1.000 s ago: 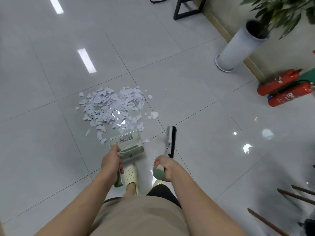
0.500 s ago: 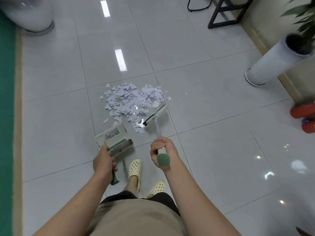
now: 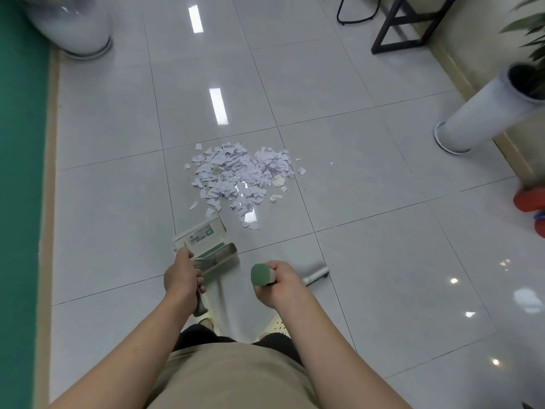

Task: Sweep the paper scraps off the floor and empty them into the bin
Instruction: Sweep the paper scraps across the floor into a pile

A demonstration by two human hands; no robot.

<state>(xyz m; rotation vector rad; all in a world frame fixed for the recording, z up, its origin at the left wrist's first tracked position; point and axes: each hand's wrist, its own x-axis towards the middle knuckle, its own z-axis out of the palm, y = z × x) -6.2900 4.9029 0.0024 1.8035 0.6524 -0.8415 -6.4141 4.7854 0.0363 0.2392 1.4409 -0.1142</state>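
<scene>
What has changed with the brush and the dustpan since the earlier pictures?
The brush was at the paper scraps half a second ago; the right hand has swung it back, away from them. The left hand still grips the dustpan near the pile.

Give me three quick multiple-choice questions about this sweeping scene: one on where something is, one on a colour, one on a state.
1. Where does the heap of white paper scraps lie?
A. in the pan
B. on the grey tiled floor, beyond the white dustpan
C. in a bin

2. What colour is the brush handle's end cap?
A. red
B. yellow
C. green

3. What are the hands doing?
A. both hang idle
B. left hand grips the dustpan handle, right hand grips the brush handle
C. both hold scraps

Answers: 1 B, scraps sit on tiles ahead of the pan; 2 C, the cap shows green; 3 B, fingers curl round each handle.
</scene>
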